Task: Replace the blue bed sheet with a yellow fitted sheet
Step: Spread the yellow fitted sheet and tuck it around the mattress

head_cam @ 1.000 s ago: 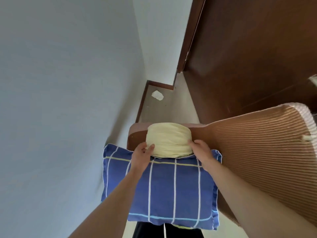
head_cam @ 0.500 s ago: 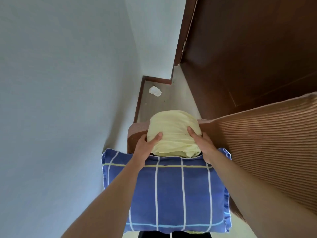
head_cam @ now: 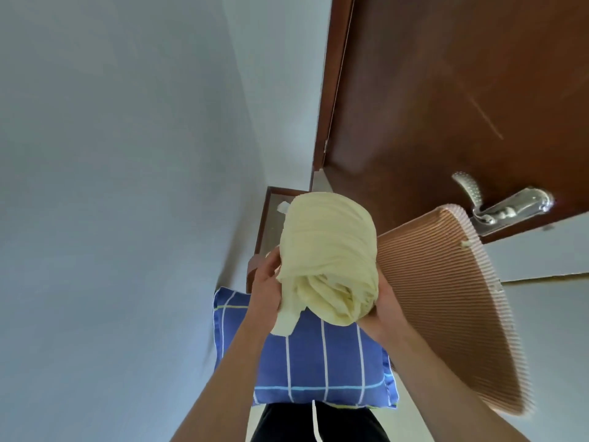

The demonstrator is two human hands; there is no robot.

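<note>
You stand in a narrow corner: a pale wall (head_cam: 111, 186) fills your left side, and a brown wooden door (head_cam: 446, 90) with a silver lever handle (head_cam: 503, 202) closes off the far right. A ribbed brown panel (head_cam: 446, 298) leans just beyond your right fingertips, so there is little room on that side. Below your fingers lies a blue pillow (head_cam: 318, 362) with white stripes. You hold the rolled yellow fitted sheet (head_cam: 328, 256) above the pillow's far edge. Your left hand (head_cam: 267, 288) curls around the bundle's left side, a loose tail of cloth hanging under its fingers. Your right hand (head_cam: 385, 301) cups the bundle from beneath on the right, fingers wrapped on the fabric. Past the bundle, a strip of floor (head_cam: 271, 218) runs to the corner.
</note>
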